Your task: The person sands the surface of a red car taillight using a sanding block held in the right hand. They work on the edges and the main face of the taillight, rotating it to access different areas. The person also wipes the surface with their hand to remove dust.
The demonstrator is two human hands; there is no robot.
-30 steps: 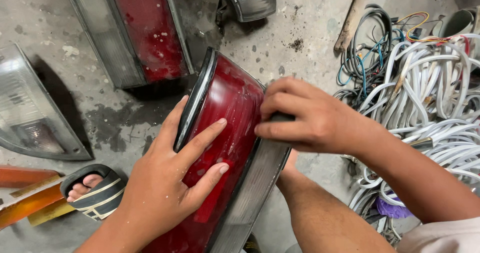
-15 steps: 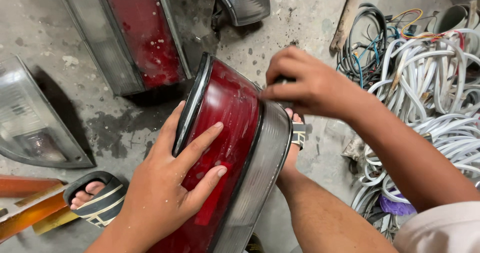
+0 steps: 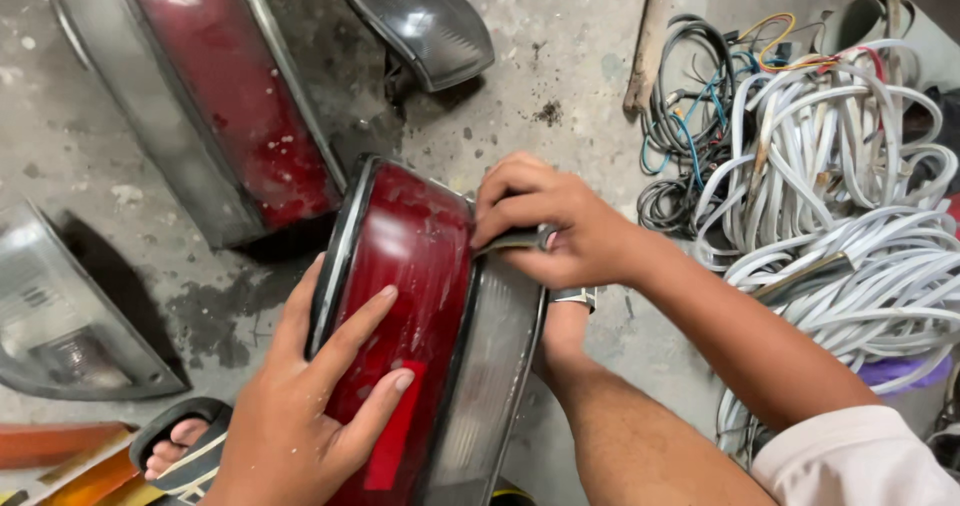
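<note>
The left hand (image 3: 300, 416) lies flat and open on the red face of the tail light (image 3: 420, 336), fingers spread, pressing it down without holding anything. The light rests on the concrete floor (image 3: 560, 76) between the person's feet, and its long side runs from near the body up and away, leaning a bit to the right. The right hand (image 3: 560, 231) is at the far top end, on the right edge — its grip is closed, pinching a small dark pad (image 3: 515, 241) against the spot where the red part meets the clear strip. So the right hand is the nearer one to that top corner. Another tail light (image 3: 200, 96) lies just beyond, and a pile of white cables (image 3: 850, 206) sits off to the right.
</note>
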